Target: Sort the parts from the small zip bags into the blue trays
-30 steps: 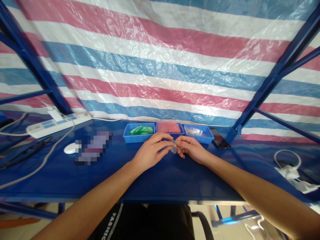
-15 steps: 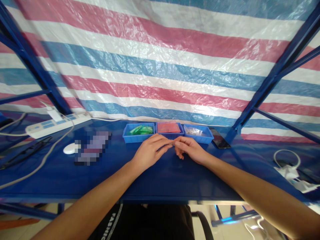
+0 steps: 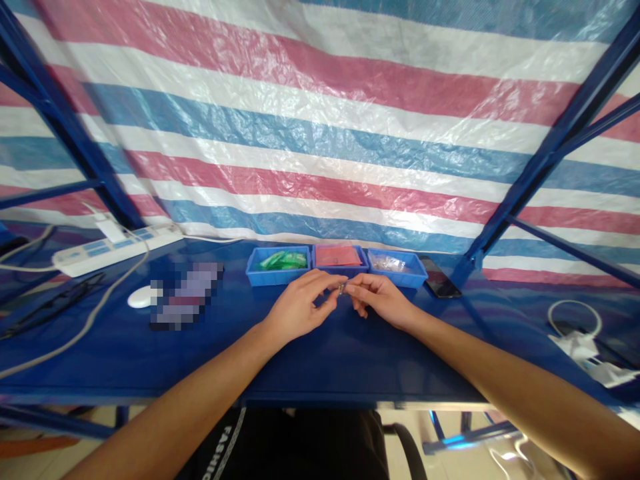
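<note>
My left hand (image 3: 300, 308) and my right hand (image 3: 380, 300) meet fingertip to fingertip over the blue table (image 3: 320, 360). Both pinch a small clear plastic bag (image 3: 343, 288) between thumb and fingers, just above the surface. Behind them stand three small blue trays in a row. The left tray (image 3: 278, 265) holds green pieces. In the middle tray (image 3: 340, 257) lie red pieces. Clear bags fill the right tray (image 3: 397, 267).
A dark phone (image 3: 440, 281) lies right of the trays. A white power strip (image 3: 115, 248) with cables sits at the back left, near a white round object (image 3: 142, 297) and a blurred item (image 3: 186, 295). White cables (image 3: 580, 337) lie at the right. A striped tarp hangs behind.
The clear bag hung lower between the fingers a second ago; now it is pinched tighter and higher between the fingertips. The hands stayed in place.
</note>
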`<action>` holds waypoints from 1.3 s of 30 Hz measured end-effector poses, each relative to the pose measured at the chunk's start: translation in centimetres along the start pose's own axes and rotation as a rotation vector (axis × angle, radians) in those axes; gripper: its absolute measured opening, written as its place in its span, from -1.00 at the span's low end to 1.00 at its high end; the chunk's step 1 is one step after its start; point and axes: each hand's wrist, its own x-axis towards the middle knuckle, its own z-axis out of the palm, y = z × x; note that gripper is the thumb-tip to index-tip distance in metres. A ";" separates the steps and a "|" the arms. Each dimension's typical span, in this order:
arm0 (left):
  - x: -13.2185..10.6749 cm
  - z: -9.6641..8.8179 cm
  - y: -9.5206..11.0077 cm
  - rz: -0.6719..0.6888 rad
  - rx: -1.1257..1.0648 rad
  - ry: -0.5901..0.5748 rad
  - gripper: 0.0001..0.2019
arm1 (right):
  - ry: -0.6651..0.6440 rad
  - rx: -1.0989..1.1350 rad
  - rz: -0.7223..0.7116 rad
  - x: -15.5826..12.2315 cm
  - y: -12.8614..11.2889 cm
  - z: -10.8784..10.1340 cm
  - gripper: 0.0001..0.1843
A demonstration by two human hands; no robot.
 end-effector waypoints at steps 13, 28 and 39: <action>-0.3 0.3 -0.2 -0.133 -0.071 -0.101 -0.63 | -0.004 -0.061 -0.064 0.0 0.6 0.1 -0.59; 0.0 -0.1 0.4 -0.003 -0.023 -0.153 -0.48 | -0.027 -0.035 -0.035 -0.2 0.0 -0.2 -0.67; -0.2 -0.1 -0.6 0.088 -0.004 -0.071 -0.69 | -0.095 -0.043 -0.038 -0.2 0.1 -0.4 -0.59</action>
